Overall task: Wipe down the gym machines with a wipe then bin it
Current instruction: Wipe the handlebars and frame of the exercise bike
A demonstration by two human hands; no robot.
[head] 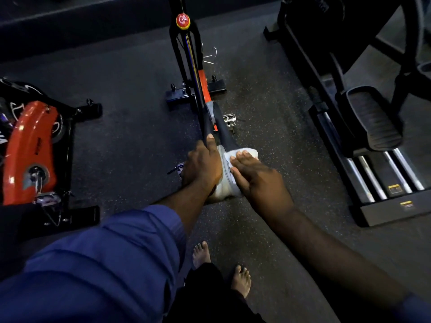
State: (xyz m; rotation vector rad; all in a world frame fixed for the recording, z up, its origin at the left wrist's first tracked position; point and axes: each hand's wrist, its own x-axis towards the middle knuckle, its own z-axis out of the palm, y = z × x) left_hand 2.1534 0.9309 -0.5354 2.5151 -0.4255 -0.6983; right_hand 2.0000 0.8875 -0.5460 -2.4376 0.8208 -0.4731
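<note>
A black and orange exercise bike (194, 73) stands in the middle of the view, its black saddle (221, 129) pointing toward me. My left hand (204, 163) lies on the left side of the saddle with the fingers wrapped over its edge. My right hand (257, 178) presses a white wipe (242, 152) flat against the saddle's right side with straight fingers. Part of the wipe is hidden under my fingers. The bike's red knob (183, 21) sits high on the frame.
A second orange bike (32, 148) stands at the left. A black elliptical machine (363, 127) with a foot pedal and steel rails fills the right. My bare feet (241, 280) stand on the dark speckled rubber floor (130, 141). A silver pedal (229, 118) juts out beside the saddle.
</note>
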